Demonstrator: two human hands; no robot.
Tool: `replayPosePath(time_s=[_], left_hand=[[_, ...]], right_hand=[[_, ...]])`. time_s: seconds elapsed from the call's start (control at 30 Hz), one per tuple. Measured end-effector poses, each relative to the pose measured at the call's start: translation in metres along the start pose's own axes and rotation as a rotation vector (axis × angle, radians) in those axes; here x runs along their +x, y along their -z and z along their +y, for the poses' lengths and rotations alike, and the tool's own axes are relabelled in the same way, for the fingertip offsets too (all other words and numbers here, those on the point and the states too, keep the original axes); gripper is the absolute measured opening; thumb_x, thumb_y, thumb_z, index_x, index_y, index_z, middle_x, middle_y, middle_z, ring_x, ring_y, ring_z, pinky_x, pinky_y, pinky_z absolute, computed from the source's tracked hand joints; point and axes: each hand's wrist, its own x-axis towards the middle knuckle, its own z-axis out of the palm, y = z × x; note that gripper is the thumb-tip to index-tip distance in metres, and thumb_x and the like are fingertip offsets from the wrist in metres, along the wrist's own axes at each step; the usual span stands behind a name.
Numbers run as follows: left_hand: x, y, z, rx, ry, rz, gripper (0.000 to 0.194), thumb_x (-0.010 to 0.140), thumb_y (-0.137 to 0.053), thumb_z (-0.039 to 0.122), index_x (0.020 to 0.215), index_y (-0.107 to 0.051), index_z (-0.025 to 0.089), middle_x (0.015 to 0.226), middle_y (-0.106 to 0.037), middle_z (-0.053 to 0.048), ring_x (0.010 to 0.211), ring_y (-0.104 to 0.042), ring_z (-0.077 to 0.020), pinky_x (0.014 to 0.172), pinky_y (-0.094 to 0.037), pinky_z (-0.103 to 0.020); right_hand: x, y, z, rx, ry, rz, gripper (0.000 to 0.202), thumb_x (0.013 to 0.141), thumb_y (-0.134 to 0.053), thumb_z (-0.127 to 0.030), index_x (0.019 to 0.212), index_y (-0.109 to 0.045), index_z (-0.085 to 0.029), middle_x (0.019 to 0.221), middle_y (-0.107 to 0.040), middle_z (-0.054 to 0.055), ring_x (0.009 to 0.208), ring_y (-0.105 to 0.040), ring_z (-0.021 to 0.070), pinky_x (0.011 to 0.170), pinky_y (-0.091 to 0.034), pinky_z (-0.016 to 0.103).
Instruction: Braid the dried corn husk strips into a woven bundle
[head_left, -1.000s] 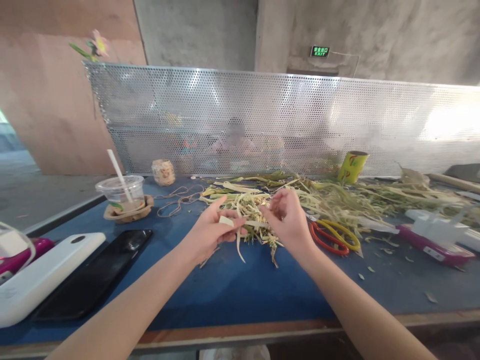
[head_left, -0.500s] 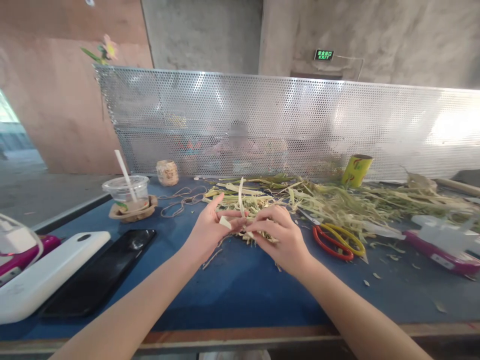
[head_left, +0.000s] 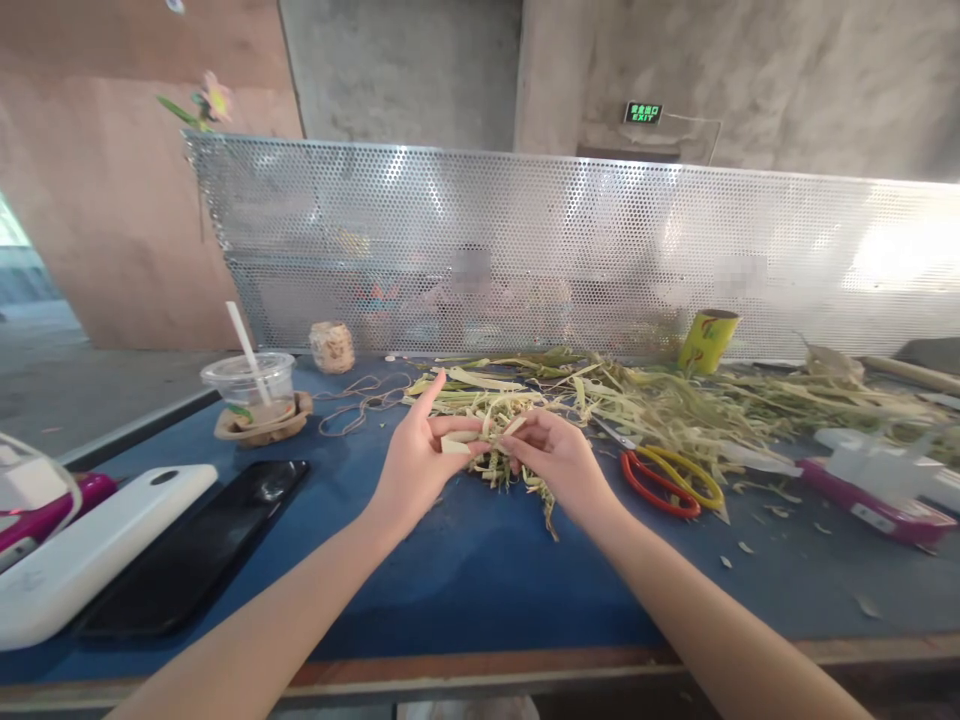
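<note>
My left hand (head_left: 420, 455) pinches a pale flat leaf strip (head_left: 455, 442) between thumb and fingers, its index finger pointing up. Facing it, my right hand (head_left: 559, 455) has its fingertips closed on the strip's other part, near a small woven bundle of straw (head_left: 499, 468). The bundle hangs between and below both hands, with loose ends trailing under the right hand. Fingers hide part of it. Behind lies a heap of dry green leaves (head_left: 660, 400).
Scissors (head_left: 664, 490) lie right of my right hand. A plastic cup (head_left: 255, 385), a black phone (head_left: 199, 545) and a white power bank (head_left: 112, 550) stand or lie left. A yellow tube (head_left: 707, 342) stands behind; a purple power strip (head_left: 874, 505) is right.
The upright strip between my hands has been bent down towards my right fingers. My left index finger points higher, and the bundle's loose ends now show below my right hand.
</note>
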Motion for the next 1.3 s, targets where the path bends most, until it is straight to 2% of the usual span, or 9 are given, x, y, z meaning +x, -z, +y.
replayPosePath(time_s=[0.1,0.27,0.37,0.5,0.63,0.8,1.03,1.13,1.3], left_hand=[[-0.001,-0.001,0.002,0.024,0.036,-0.002,0.100,0.063,-0.073,0.016,0.142,-0.010,0.018,0.092,-0.070,-0.009,0.080,-0.066,-0.0203,0.077,-0.051,-0.035],[0.002,0.000,-0.001,0.012,0.087,0.022,0.101,0.062,-0.075,0.023,0.141,-0.014,0.016,0.093,-0.070,-0.010,0.081,-0.065,-0.0208,0.075,-0.050,-0.032],[0.005,0.003,-0.004,-0.028,0.120,0.053,0.100,0.060,-0.077,0.022,0.141,-0.018,0.016,0.092,-0.069,-0.010,0.081,-0.065,-0.0209,0.074,-0.049,-0.031],[0.006,0.005,-0.002,-0.147,0.211,0.088,0.102,0.057,-0.078,0.015,0.140,-0.019,0.013,0.098,-0.067,-0.013,0.078,-0.064,-0.0171,0.068,-0.049,-0.025],[0.006,0.003,0.001,-0.259,0.301,0.111,0.098,0.059,-0.075,0.005,0.140,-0.020,0.010,0.097,-0.067,-0.015,0.063,-0.059,-0.0108,0.055,-0.046,-0.022],[0.006,0.002,0.003,-0.416,0.360,0.070,0.090,0.063,-0.068,-0.005,0.139,-0.020,0.007,0.090,-0.068,-0.013,0.058,-0.056,-0.0089,0.051,-0.044,-0.021],[0.005,0.001,-0.003,-0.349,0.348,0.090,0.094,0.059,-0.073,0.000,0.138,-0.023,0.008,0.087,-0.068,-0.011,0.058,-0.057,-0.0086,0.053,-0.045,-0.021],[0.004,0.000,-0.006,-0.215,0.246,0.066,0.100,0.058,-0.077,0.007,0.140,-0.019,0.010,0.092,-0.068,-0.013,0.073,-0.063,-0.0150,0.065,-0.048,-0.025],[0.000,-0.001,0.000,0.097,0.153,-0.027,0.104,0.061,-0.075,0.021,0.142,-0.008,0.016,0.099,-0.068,-0.012,0.085,-0.065,-0.0221,0.072,-0.049,-0.032]], right_hand=[[0.001,-0.001,0.003,-0.022,-0.009,0.030,0.028,0.065,-0.066,-0.034,0.067,-0.042,-0.020,0.053,-0.050,-0.006,0.042,-0.045,0.0078,0.042,-0.037,0.021],[-0.005,-0.005,0.007,-0.256,0.193,0.113,0.021,0.070,-0.060,-0.026,0.066,-0.040,-0.020,0.055,-0.045,-0.006,0.048,-0.045,0.0082,0.046,-0.038,0.020],[-0.010,-0.004,0.003,-0.345,0.309,0.024,0.006,0.076,-0.053,-0.020,0.080,-0.049,-0.020,0.063,-0.053,-0.003,0.056,-0.052,0.0098,0.052,-0.044,0.021],[-0.011,0.002,-0.002,-0.499,0.507,-0.142,0.029,0.082,-0.038,-0.009,0.100,-0.057,-0.022,0.079,-0.061,0.002,0.067,-0.058,0.0106,0.064,-0.049,0.023],[-0.008,0.008,-0.001,-0.664,0.740,-0.137,0.030,0.082,-0.040,-0.005,0.099,-0.060,-0.020,0.087,-0.063,0.006,0.082,-0.059,0.0144,0.075,-0.050,0.027],[-0.010,0.010,-0.001,-0.795,0.965,-0.150,0.027,0.084,-0.044,-0.008,0.105,-0.058,-0.017,0.096,-0.063,0.009,0.091,-0.057,0.0168,0.082,-0.049,0.031],[-0.013,0.008,-0.006,-1.060,1.129,0.032,0.015,0.082,-0.053,-0.011,0.087,-0.065,-0.020,0.084,-0.065,0.006,0.082,-0.058,0.0174,0.074,-0.048,0.030],[-0.011,0.007,-0.005,-1.034,1.093,0.036,0.016,0.081,-0.054,-0.011,0.085,-0.066,-0.021,0.084,-0.067,0.005,0.081,-0.058,0.0186,0.073,-0.047,0.033],[-0.003,0.007,0.002,-0.667,0.743,0.086,0.012,0.076,-0.061,-0.012,0.076,-0.068,-0.022,0.074,-0.067,0.003,0.072,-0.058,0.0163,0.073,-0.048,0.033]])
